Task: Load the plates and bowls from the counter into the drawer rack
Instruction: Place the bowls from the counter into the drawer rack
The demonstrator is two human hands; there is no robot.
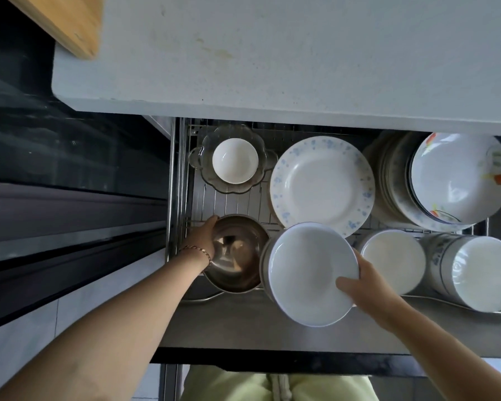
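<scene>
The drawer's wire rack (235, 202) stands pulled out below the counter (287, 53). My left hand (201, 238) grips the left rim of a steel bowl (240, 264) at the rack's front left. My right hand (362, 287) holds a stack of white bowls (307, 270) by its right rim, thumb inside the top bowl, tilted just right of the steel bowl. Behind them lies a blue-flowered plate (321, 183). A small white bowl (235, 160) sits in a glass dish (209, 172) at the back left.
A stack of plates topped by a red-flowered bowl (457, 178) fills the back right. A white bowl (394, 260) and a blue-patterned bowl stack (480, 273) lie at the front right. A wooden board (61, 21) rests on the counter's left corner. A dark oven front (70, 157) is at left.
</scene>
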